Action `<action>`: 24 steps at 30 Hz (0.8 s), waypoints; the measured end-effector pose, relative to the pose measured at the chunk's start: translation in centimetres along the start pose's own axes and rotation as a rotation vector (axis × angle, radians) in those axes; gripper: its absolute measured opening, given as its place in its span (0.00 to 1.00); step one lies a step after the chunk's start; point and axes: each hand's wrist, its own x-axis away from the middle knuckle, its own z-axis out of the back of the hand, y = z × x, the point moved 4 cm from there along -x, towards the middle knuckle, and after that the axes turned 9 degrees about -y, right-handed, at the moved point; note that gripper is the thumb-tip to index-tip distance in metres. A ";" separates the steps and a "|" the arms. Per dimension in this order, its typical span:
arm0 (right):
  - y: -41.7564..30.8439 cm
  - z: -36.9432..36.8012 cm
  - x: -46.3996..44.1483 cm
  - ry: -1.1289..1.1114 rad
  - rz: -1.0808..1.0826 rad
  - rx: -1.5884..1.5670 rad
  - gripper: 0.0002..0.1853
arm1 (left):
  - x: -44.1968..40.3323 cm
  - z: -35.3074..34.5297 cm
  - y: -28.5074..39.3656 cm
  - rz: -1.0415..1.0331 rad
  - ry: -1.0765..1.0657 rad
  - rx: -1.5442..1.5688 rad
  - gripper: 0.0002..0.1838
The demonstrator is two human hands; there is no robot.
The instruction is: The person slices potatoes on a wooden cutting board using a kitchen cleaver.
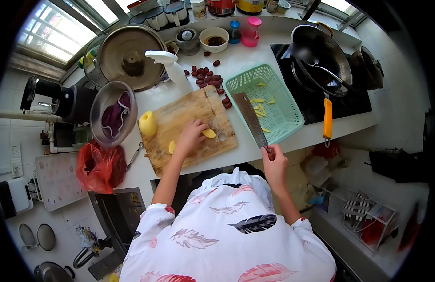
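My right hand [275, 167] is closed around the handle of a kitchen knife [250, 120] with a broad dark blade. The blade extends over the near-left side of a green plastic basket [288, 113], which has pale yellow strips [259, 100] inside. On the wooden cutting board [179, 113], my left hand [193, 135] has its fingers curled down at a yellow slice [208, 133], partly covering it. Another cut piece [171, 147] lies left of that wrist. A whole yellow piece, seemingly a peeled potato [147, 123], sits at the board's left edge.
Red dates [207, 77] lie scattered behind the board beside a white spray bottle [175, 70]. A wok [321, 56] with an orange handle is on the stove at right. Left are a plastic bowl [97, 117] holding purple cloth and a red bag [102, 167].
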 end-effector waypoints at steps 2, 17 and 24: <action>-0.3 -1.3 -0.2 -0.091 0.009 0.053 0.08 | 0.1 -0.3 0.0 -0.073 -0.097 -0.019 0.20; 1.1 -5.9 0.0 -0.258 -0.030 0.121 0.10 | 2.7 -2.7 3.0 0.069 -0.037 0.174 0.19; 1.6 -6.1 -0.3 -0.285 -0.031 0.126 0.08 | 2.7 -1.7 4.8 -0.331 0.013 0.077 0.18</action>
